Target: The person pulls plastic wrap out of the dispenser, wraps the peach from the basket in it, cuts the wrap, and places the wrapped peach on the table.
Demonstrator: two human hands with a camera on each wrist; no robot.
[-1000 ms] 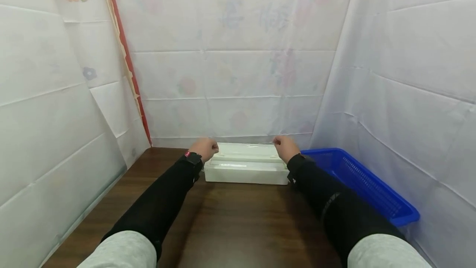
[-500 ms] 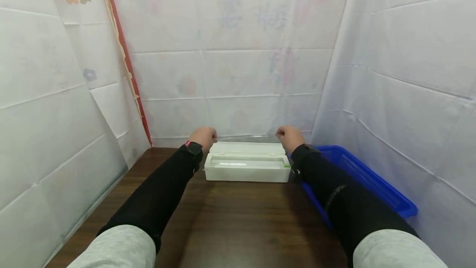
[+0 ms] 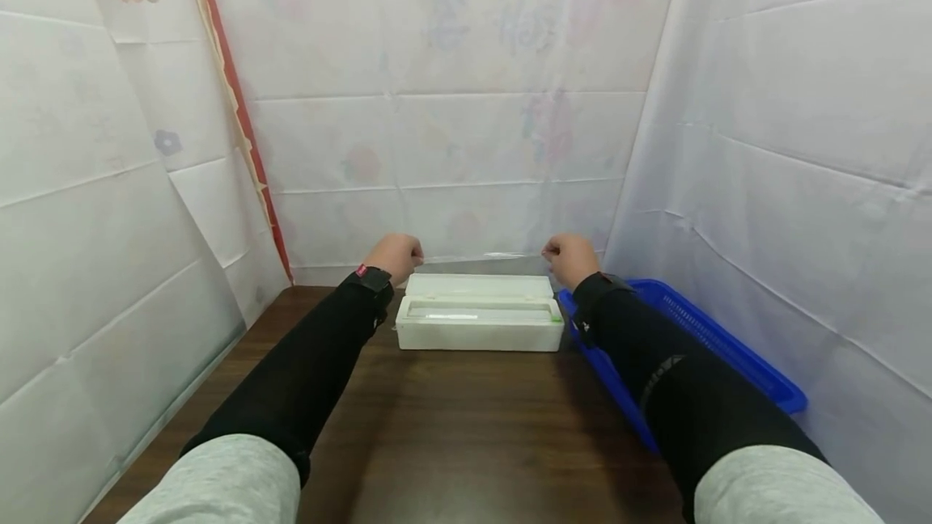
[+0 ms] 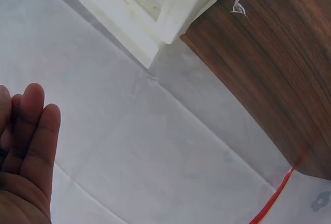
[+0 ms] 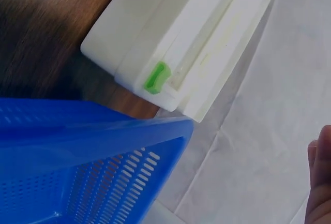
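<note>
Right now both hands are lifted up behind a white plastic wrap dispenser box [image 3: 479,322]. The left hand [image 3: 396,255] and the right hand [image 3: 569,257] are each curled tight, and each looks to pinch one top corner of a thin clear sheet of wrap [image 3: 480,259]. The sheet runs from the box up to the hands. It is so see-through that only its shiny top edge shows.

The wrap will surely feel very light and floppy. It can stretch, tear, and stick to itself, so I think it is best held by its two far corners and kept flat, as it is here. Letting one corner go slack would likely make it fold and cling.

The box sits on the dark wood surface [image 3: 466,435], close to the white cloth wall at the back. It looks stiff and light, so a hard tug might drag it along. A small green slider [image 5: 155,76] sits at its right end, by the slot in the lid.

A blue plastic basket [image 3: 717,354] sits just beside the box, on the right.
</note>
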